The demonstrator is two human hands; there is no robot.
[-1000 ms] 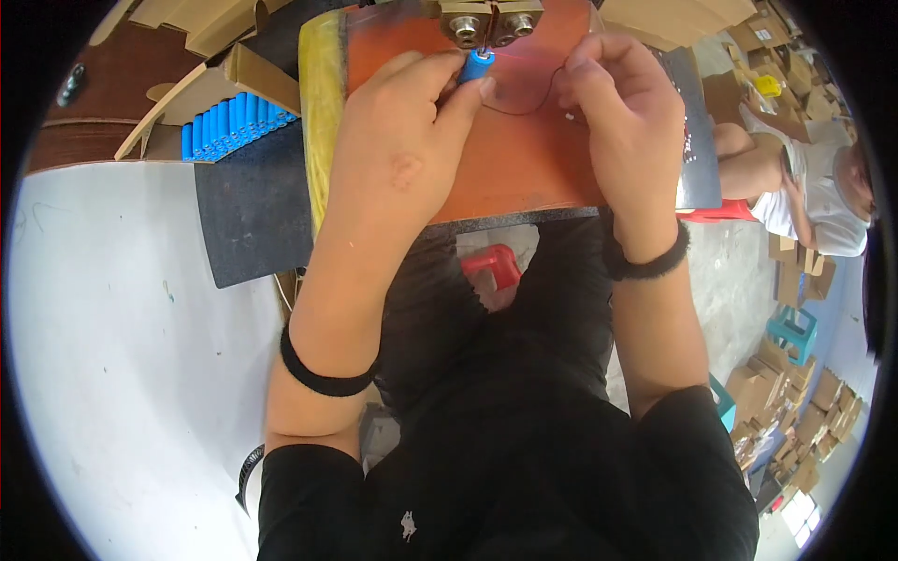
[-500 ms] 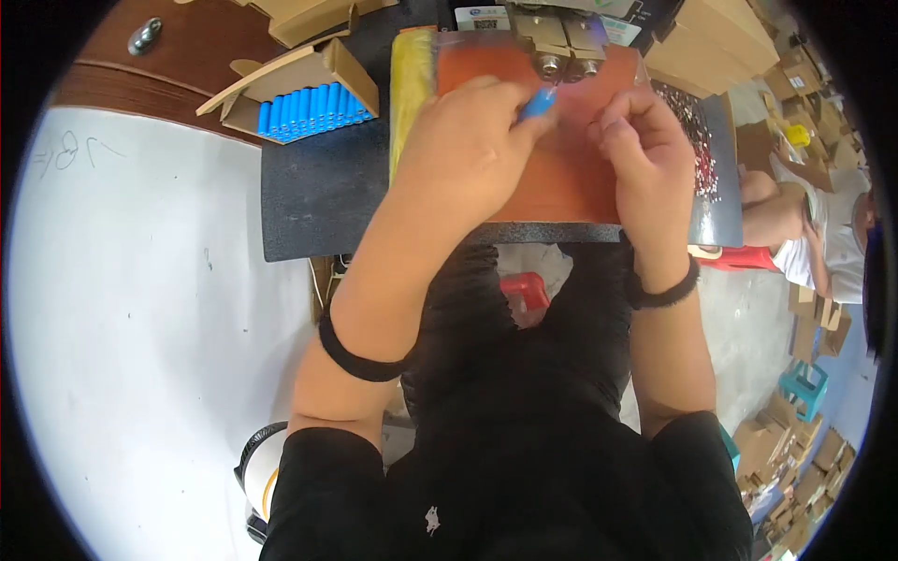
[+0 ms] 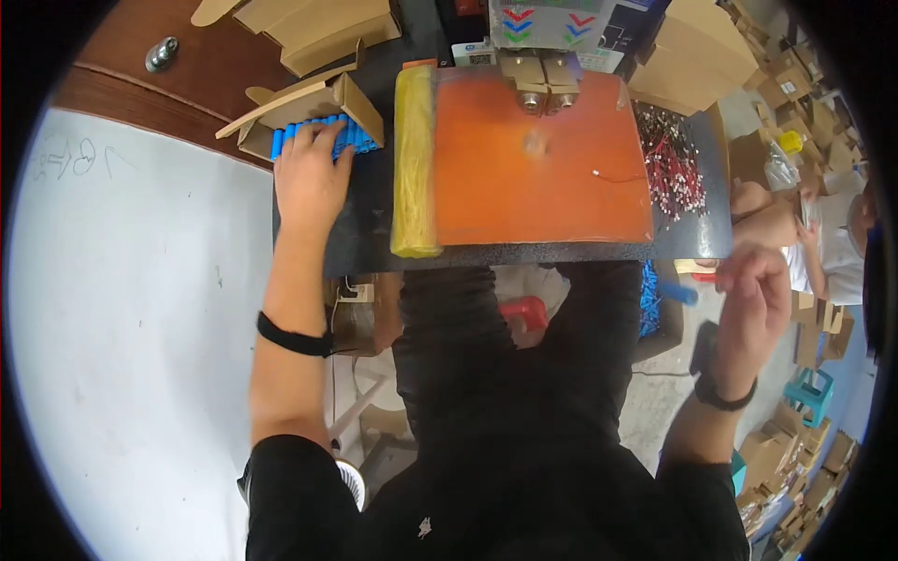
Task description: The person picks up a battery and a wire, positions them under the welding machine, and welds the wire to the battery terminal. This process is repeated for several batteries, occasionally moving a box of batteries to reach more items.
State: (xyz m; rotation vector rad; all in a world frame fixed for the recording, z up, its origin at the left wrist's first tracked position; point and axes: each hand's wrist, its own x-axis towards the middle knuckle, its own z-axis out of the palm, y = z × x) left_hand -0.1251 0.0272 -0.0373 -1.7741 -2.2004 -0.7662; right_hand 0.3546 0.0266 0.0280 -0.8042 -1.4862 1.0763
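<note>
Left hand (image 3: 311,178) at the small cardboard box (image 3: 360,103), far left on the counter (image 3: 365,224): fingers bent over the blue cylindrical cells (image 3: 364,140), thumb set apart from the index. Tips are hidden; we cannot tell whether they pinch one. Right hand (image 3: 753,290) is off the near right edge, fingers curled and blurred; we cannot tell if they press together. One loose blue cell (image 3: 677,294) shows just left of them, apparently apart, near the lower box (image 3: 669,341). A thin lead (image 3: 619,177) lies on the orange mat (image 3: 524,187).

Our judgement: a single cell is best pinched by its sides and drawn straight out, leaving its packed neighbours undisturbed.
</note>
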